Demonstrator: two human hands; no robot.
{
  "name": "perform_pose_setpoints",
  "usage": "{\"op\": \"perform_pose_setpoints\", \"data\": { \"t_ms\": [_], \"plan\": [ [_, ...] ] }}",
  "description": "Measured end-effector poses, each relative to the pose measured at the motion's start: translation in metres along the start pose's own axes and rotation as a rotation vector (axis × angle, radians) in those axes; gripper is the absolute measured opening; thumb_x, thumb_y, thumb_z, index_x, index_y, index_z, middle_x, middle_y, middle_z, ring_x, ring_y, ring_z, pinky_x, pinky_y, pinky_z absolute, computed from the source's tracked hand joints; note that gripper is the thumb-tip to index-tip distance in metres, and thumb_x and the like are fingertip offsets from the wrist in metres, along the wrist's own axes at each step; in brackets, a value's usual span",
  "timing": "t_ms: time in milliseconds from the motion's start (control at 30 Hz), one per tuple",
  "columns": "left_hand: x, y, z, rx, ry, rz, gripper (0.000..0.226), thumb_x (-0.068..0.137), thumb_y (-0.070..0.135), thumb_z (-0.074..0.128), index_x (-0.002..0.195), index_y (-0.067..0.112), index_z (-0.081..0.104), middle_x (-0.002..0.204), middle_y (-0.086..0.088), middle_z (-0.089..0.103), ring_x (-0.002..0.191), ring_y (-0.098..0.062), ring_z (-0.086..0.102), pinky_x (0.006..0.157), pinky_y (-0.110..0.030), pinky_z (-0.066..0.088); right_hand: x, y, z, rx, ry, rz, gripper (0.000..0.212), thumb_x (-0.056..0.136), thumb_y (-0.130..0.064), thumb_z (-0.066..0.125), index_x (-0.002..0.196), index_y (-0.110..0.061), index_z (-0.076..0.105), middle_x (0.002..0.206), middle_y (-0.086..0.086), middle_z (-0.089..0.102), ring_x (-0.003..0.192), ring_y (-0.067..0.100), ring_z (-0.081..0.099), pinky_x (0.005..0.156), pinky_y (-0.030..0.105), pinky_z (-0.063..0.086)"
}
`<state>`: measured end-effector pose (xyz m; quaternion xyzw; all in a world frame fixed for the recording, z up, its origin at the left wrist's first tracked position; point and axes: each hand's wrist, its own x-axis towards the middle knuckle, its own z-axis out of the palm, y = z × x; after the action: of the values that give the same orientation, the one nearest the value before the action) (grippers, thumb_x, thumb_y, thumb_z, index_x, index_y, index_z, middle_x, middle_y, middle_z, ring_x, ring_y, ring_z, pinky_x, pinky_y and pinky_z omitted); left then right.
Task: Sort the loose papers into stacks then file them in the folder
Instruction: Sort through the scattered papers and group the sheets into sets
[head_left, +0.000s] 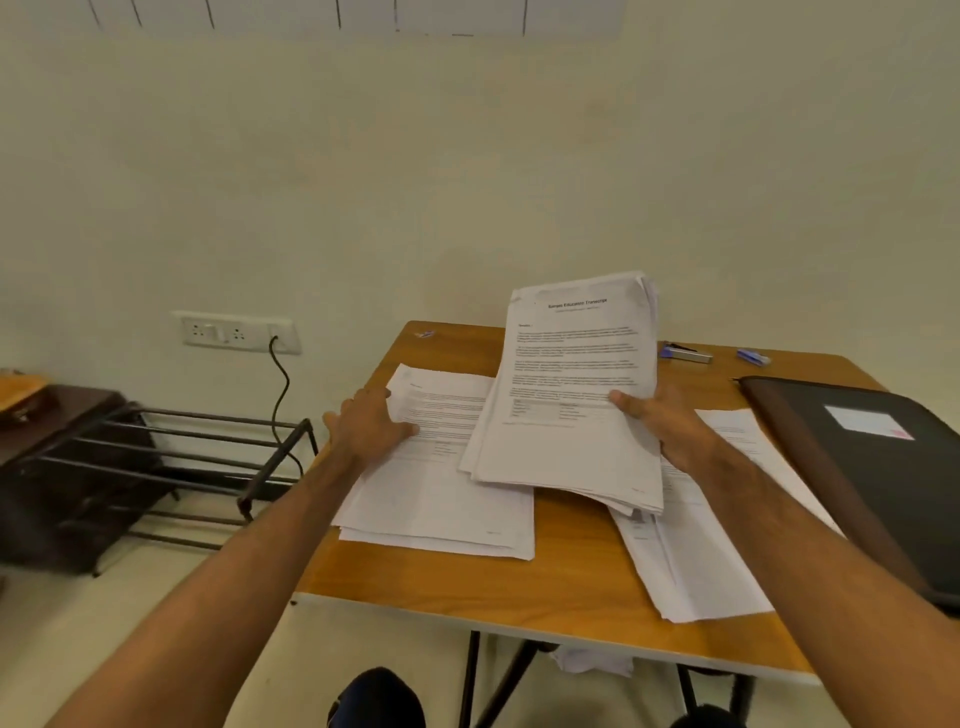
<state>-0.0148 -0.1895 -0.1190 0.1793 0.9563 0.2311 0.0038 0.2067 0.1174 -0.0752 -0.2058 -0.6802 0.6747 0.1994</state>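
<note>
Right hand (670, 423): it grips a thick bundle of printed papers (566, 395) at the bundle's right edge, thumb on the top sheet, the other fingers hidden under it. The bundle is tilted, its far end raised toward the wall; whether its near edge touches the tabletop I cannot tell.
Left hand (366, 421): the fingers are spread and nearly straight, and the hand lies flat on the far left part of a paper stack (441, 499). It holds nothing.
Left stack: it lies flat on the tabletop (545, 566), under the left hand and reaching from it toward the person. The held bundle covers its right far corner.
Right stack (696, 561): a second stack of sheets lies on the tabletop under the right hand and forearm, slanted, its far end partly hidden by the bundle.
Folder (862, 467): a dark closed folder with a white label lies to the right of the right hand, just beside the right stack; touching or not, I cannot tell.
Beyond the right hand: a stapler (685, 353) and a small blue object (753, 357) lie near the wall edge of the tabletop.
Left of the left hand: a dark metal rack (171, 457) stands on the floor, and a wall socket (236, 332) with a black cable (283, 395) is above it.
</note>
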Motion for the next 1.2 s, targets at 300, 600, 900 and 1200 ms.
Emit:
{"op": "perform_pose_setpoints", "data": {
  "t_ms": [300,600,900,1200],
  "plan": [
    [0.0,-0.001,-0.012,-0.464,0.229,0.064,0.021,0.091,0.024,0.069,0.108,0.013,0.066,0.1,-0.002,0.072,0.089,-0.02,0.068,0.074,-0.03,0.054,-0.002,-0.008,-0.002,0.101,0.006,-0.01,0.044,0.093,-0.007,0.067,0.136,-0.013,0.059,0.127,0.006,0.071,0.11,0.024,0.071,0.087,0.039,0.061],
    [-0.013,0.077,-0.022,-1.016,0.013,0.155,0.02,0.09,0.003,0.067,0.108,0.011,0.062,0.107,-0.001,0.071,0.099,-0.018,0.069,0.085,-0.03,0.057,-0.024,-0.05,-0.015,0.339,0.044,-0.089,0.041,0.099,-0.005,0.058,0.139,-0.016,0.058,0.127,0.002,0.071,0.109,0.018,0.071,0.08,0.031,0.062],
    [-0.069,0.15,0.057,-0.915,-0.075,0.241,0.041,0.089,0.01,0.067,0.127,-0.001,0.055,0.12,-0.019,0.065,0.111,-0.036,0.064,0.091,-0.042,0.055,-0.036,-0.042,-0.055,0.165,0.125,-0.145,0.051,0.093,-0.008,0.067,0.142,-0.019,0.055,0.131,-0.002,0.069,0.12,0.016,0.065,0.093,0.031,0.058],
    [-0.06,0.154,0.041,-0.582,-0.106,0.429,0.02,0.099,0.016,0.055,0.08,0.013,0.062,0.074,0.005,0.065,0.063,-0.011,0.062,0.049,-0.018,0.05,-0.024,-0.021,-0.081,0.067,0.16,0.057,0.046,0.094,-0.003,0.065,0.139,-0.012,0.058,0.129,0.01,0.068,0.108,0.028,0.068,0.085,0.042,0.056]
  ]
}}
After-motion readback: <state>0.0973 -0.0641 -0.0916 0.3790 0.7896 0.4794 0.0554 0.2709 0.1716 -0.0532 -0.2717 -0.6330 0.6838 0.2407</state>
